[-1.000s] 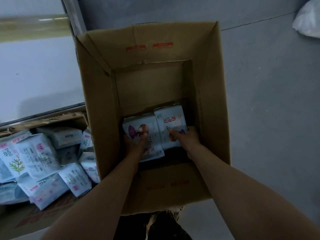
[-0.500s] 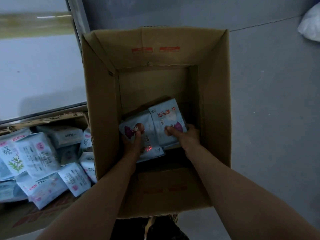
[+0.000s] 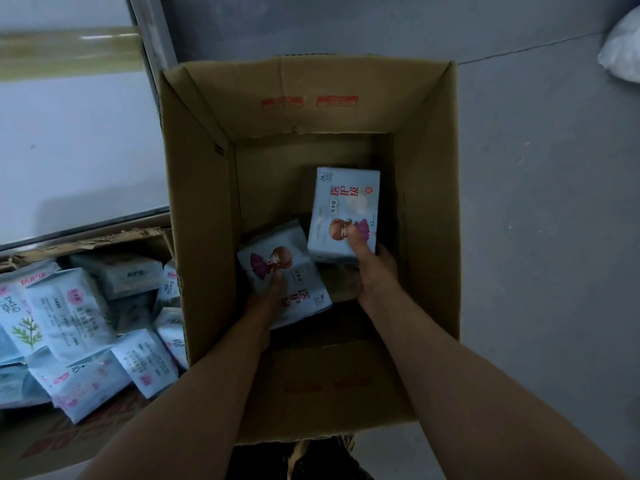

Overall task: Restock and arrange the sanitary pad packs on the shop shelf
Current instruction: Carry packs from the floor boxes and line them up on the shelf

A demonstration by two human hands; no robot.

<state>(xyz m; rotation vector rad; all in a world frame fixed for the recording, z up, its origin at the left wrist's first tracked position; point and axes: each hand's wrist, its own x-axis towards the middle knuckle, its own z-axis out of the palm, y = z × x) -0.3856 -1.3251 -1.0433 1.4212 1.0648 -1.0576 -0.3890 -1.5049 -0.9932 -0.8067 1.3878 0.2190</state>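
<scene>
Both my arms reach down into a tall open cardboard box on the floor. My left hand grips a pale blue sanitary pad pack with a cartoon girl on it, thumb on top, low at the box's left. My right hand grips a second pale blue pack of the same print, thumb on its face, raised higher at the right. The packs are apart. Fingers under both packs are hidden.
A pile of several more pale blue pad packs lies in a flat torn carton to the left of the box. A white panel stands behind it. Grey floor spreads right, with a white bag at the far corner.
Both hands have lifted their packs up from the box bottom. The right pack has risen further and parted from the left one.
</scene>
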